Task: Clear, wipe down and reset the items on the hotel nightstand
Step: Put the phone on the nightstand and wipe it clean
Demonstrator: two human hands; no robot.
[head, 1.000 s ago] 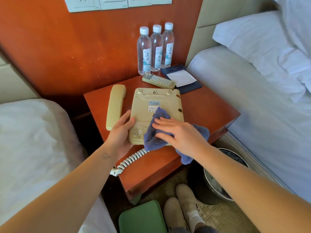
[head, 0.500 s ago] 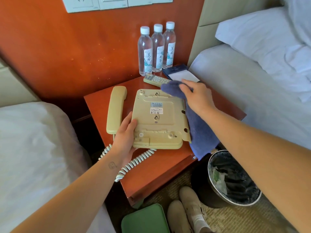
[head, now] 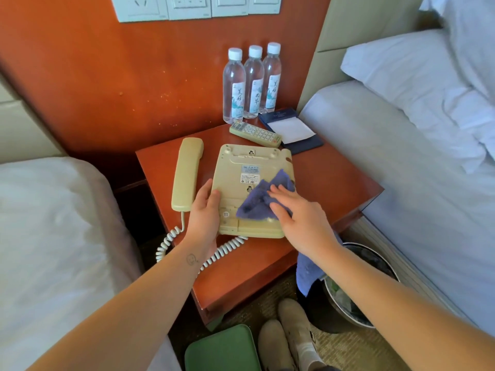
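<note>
A beige telephone base (head: pixel 247 170) lies upside down on the red-brown nightstand (head: pixel 329 180). My left hand (head: pixel 205 210) holds its left edge, thumb on the underside. My right hand (head: pixel 297 212) presses a purple cloth (head: pixel 263 196) flat onto the base's lower right part; the cloth's tail hangs off the nightstand's front edge below my forearm. The handset (head: pixel 186 174) lies left of the base, its coiled cord (head: pixel 171 236) looping off the front edge.
Three water bottles (head: pixel 253 81) stand at the back by the wall. A remote control (head: pixel 255 133) and a dark notepad folder (head: pixel 292 132) lie behind the phone. A waste bin (head: pixel 356 290) and a green object (head: pixel 222 349) stand on the floor; beds flank both sides.
My right hand swept the cloth from the base's lower part up to its far right corner, then back down to its lower right area. My left hand kept holding the base.
</note>
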